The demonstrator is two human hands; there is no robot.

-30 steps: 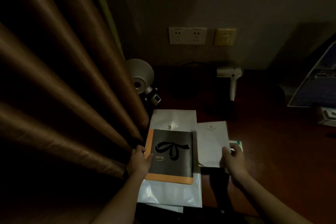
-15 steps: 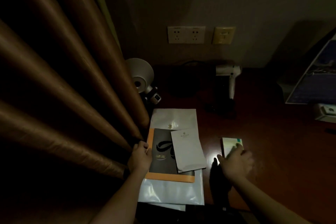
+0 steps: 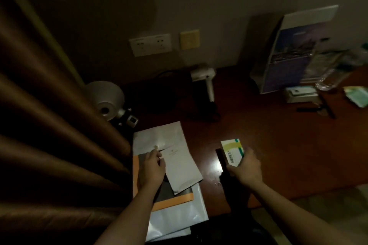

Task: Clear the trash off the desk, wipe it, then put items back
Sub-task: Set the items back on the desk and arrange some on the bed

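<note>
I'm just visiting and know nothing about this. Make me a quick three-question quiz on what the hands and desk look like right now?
1. True or false: the right hand grips a small box.
2. What does the left hand rest on? A) the hair dryer B) the stack of papers C) the lamp
3. Fill in: the hair dryer lies near the wall, below the ____.

Key
1. True; it has a green and yellow stripe.
2. B.
3. wall sockets.
</note>
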